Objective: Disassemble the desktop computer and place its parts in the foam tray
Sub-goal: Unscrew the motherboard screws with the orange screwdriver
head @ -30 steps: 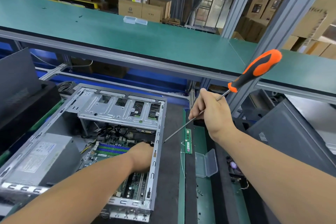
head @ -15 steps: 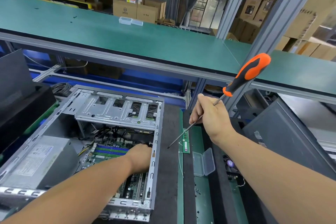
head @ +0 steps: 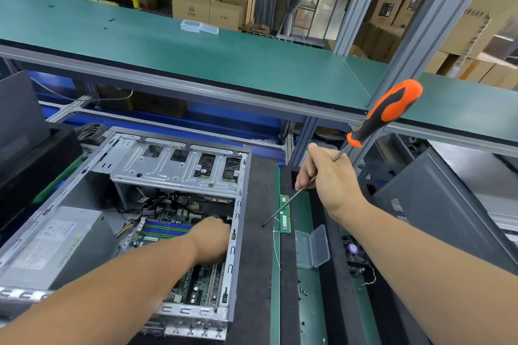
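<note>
Fingers (head: 304,176) of right hand (head: 328,179): curled round the shaft of a screwdriver (head: 372,123), well below its orange handle; tip points down-left, hanging clear above the dark surface (head: 255,260) between case and tray.

Fingers of left hand (head: 210,241): hidden inside the case (head: 235,232), low by its right wall; whether they hold anything cannot be told.

Case: open, lying on its side, left of the tray. Board (head: 168,230) with blue and green memory slots, their long axis left to right, just left of the left hand. Power supply (head: 53,244) at left; drive cage (head: 179,168) at the far end.

Tray (head: 288,274): right of the case. One memory stick (head: 285,213) lies in it, long axis running away from the person, under the screwdriver shaft. Clear box (head: 311,246), lid open, near it.

Judgement: the left hand is nearer the board; whatever it frees travels right to the tray.
</note>
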